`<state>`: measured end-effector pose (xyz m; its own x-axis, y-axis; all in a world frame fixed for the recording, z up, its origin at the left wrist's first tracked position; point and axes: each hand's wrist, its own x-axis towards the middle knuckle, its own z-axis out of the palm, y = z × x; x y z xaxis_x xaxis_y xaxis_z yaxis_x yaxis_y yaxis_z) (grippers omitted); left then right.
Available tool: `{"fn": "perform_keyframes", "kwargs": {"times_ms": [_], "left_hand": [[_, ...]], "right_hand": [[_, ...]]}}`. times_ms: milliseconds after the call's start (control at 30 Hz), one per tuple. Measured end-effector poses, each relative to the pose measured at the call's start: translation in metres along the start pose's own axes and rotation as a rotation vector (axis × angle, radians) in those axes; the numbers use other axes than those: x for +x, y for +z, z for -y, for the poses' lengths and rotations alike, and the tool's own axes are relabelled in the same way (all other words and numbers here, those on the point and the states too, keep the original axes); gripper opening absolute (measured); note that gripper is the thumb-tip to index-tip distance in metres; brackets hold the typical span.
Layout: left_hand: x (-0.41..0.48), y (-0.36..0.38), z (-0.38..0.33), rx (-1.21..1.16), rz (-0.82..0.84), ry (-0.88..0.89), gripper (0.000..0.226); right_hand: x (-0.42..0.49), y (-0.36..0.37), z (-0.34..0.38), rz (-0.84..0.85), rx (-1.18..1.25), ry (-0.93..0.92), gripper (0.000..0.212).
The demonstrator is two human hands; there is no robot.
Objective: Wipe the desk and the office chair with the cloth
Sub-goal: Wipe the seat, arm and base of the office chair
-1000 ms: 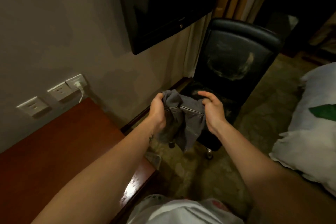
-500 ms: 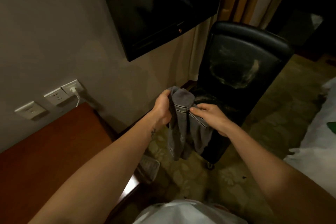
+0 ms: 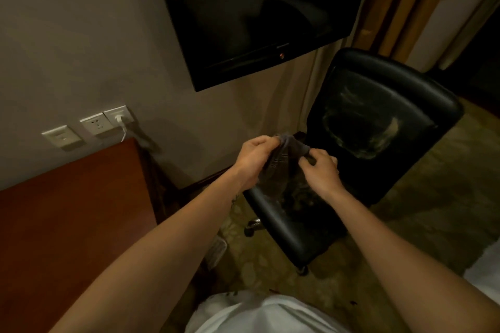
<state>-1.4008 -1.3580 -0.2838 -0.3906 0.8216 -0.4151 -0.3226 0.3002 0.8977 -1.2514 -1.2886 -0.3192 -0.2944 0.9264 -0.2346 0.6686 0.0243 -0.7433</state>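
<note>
Over the one black office chair, one grey cloth hangs.
The left hand and right hand each pinch its top edge; one desk stands left, below three wall plates.

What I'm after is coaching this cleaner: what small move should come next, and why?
Probably press the cloth down onto the seat of the office chair: the left hand and right hand grip it bunched over that seat, and the backrest shows wipe streaks.
</note>
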Motion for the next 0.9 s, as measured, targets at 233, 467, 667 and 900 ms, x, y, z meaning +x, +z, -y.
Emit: {"fn": "perform_keyframes", "kwargs": {"times_ms": [233, 467, 667, 900], "left_hand": [[0.009, 0.022, 0.003, 0.071, -0.124, 0.079, 0.037], [0.016, -0.001, -0.002, 0.22, -0.103, 0.086, 0.038], [0.026, -0.021, -0.011, 0.274, -0.056, 0.069, 0.036], [0.026, -0.056, -0.026, 0.33, -0.058, 0.11, 0.033]], "right_hand": [[-0.009, -0.004, 0.007, 0.143, 0.464, -0.085, 0.027], [-0.006, 0.004, 0.021, 0.251, 0.319, -0.148, 0.017], [-0.009, 0.011, 0.04, 0.386, 0.366, -0.077, 0.023], [-0.014, 0.03, 0.074, 0.307, 0.24, -0.024, 0.02]]}}
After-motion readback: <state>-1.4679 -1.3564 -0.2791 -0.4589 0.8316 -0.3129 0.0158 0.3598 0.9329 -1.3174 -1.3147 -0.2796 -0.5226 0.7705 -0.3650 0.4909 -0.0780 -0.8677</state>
